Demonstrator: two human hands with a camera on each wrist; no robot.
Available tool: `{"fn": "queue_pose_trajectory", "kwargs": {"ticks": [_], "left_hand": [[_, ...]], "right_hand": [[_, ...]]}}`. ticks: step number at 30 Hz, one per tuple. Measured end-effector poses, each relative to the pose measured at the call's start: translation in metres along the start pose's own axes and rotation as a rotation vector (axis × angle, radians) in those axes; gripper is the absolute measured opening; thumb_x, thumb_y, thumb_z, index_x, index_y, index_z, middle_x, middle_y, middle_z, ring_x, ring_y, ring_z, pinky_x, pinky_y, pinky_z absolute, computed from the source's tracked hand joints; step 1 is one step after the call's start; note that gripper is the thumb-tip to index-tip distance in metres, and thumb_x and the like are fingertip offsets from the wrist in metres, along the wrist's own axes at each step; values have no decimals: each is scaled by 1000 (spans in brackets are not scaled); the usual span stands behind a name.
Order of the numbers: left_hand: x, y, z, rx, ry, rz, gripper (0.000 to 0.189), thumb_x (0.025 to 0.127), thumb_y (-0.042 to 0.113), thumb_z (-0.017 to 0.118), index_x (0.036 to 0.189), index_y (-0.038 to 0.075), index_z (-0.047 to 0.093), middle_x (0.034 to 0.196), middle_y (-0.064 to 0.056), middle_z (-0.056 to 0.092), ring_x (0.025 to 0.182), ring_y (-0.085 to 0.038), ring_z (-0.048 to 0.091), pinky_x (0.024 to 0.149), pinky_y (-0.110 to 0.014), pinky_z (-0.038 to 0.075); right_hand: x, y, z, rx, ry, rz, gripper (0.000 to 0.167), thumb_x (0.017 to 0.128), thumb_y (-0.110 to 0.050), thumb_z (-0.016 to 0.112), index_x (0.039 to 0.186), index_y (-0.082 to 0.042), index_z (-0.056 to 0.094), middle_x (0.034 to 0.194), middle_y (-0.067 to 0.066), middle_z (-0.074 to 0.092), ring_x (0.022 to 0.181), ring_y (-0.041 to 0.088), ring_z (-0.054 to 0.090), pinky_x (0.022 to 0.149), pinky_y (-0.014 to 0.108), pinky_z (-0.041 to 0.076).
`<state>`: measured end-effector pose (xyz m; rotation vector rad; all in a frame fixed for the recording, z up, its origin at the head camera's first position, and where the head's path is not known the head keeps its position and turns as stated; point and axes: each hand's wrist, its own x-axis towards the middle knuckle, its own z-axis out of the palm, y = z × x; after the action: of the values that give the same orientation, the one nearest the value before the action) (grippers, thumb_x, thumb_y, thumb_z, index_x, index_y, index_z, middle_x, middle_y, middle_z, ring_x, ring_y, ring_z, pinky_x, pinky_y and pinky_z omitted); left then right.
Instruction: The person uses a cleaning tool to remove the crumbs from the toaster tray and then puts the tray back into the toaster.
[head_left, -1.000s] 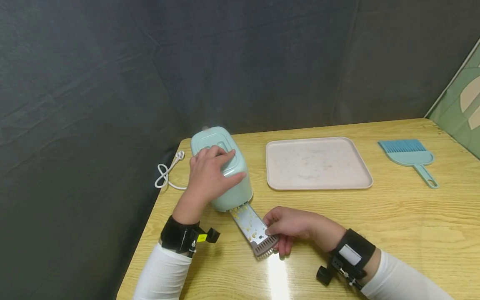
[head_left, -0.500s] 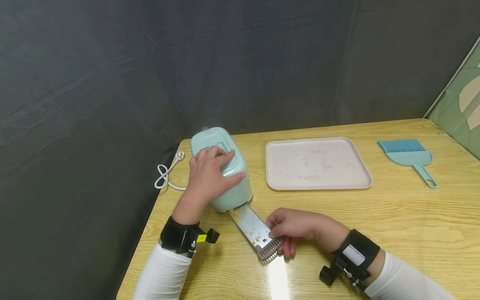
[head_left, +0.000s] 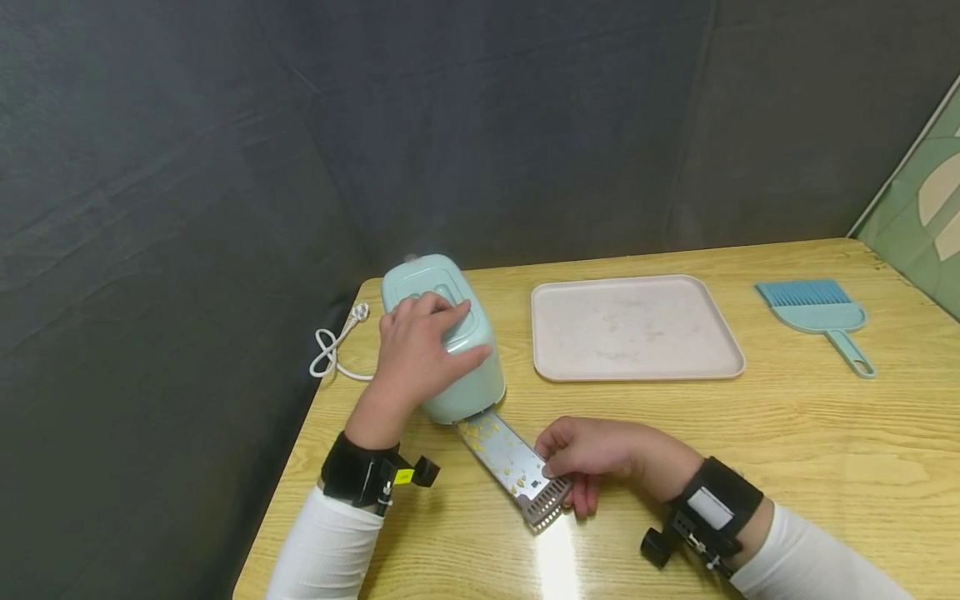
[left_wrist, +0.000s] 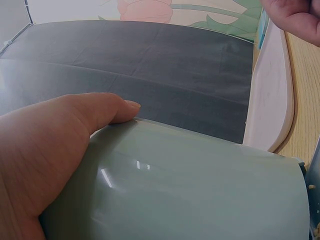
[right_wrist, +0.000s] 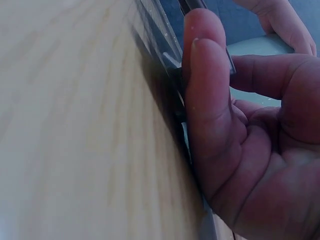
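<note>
A pale blue-green toaster point(head_left: 471, 385) stands at the table's left end in the head view. My left hand point(head_left: 418, 350) holds it from above, fingers over the top and thumb along the side. In the left wrist view, the thumb point(left_wrist: 112, 107) lies over the toaster's edge. A metal crumb tray point(head_left: 504, 450) scattered with yellow crumbs sticks out of the toaster's near end. My right hand point(head_left: 592, 454) pinches the tray's brown slotted end between thumb and fingers. The tray's far end is hidden inside the toaster.
Right of the toaster lies a shallow, pale pinkish tray point(head_left: 637, 329). Farther right is a blue brush set in a dustpan point(head_left: 821, 317). The toaster's white cord point(head_left: 327, 350) with its plug lies at the table's left edge. A dark cloth point(head_left: 525, 133) hangs behind.
My right hand has drawn the crumb tray slightly farther out, toward the lower right, and more crumbs show near the toaster. The left hand and toaster have stayed in place.
</note>
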<state>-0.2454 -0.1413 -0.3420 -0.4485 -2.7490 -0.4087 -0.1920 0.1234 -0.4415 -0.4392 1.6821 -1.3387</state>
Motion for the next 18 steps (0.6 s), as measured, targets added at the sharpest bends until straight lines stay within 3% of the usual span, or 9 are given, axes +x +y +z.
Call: {"fn": "queue_pose_trajectory", "kwargs": {"ticks": [18], "left_hand": [[0, 1, 0, 4, -1, 0, 71, 82, 71, 70, 142, 34, 62, 123, 6, 57, 115, -23, 47, 96, -51, 35]], "right_hand": [[-9, -2, -10, -65, -25, -1, 14, 96, -10, 62, 103, 1, 61, 69, 16, 70, 48, 17, 68, 43, 28, 54]]}}
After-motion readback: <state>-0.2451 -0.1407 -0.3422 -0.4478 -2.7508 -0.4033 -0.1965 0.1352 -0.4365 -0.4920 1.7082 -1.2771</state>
